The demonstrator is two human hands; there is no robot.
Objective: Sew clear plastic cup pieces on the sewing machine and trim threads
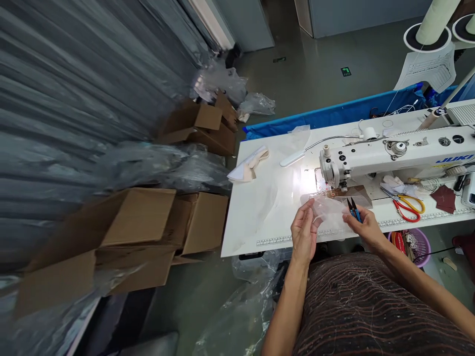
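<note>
A sheer, pale piece of fabric (328,207) is stretched between my two hands, just in front of the sewing machine (374,158). My left hand (305,230) pinches its left edge between thumb and fingers. Small blue thread snips (354,210) with dark blades pointing up rest in my right hand (363,225), whose fingertips are also at the fabric's right edge. The needle area lies just beyond the fabric, lit by a lamp (293,158).
Folded cream pieces (247,165) lie at the left of the white table (245,212). Red and yellow scissors (404,202) and maroon scraps (443,199) lie to the right. Cardboard boxes (139,217) stand left on the floor; a purple basket (423,244) sits below the table's right.
</note>
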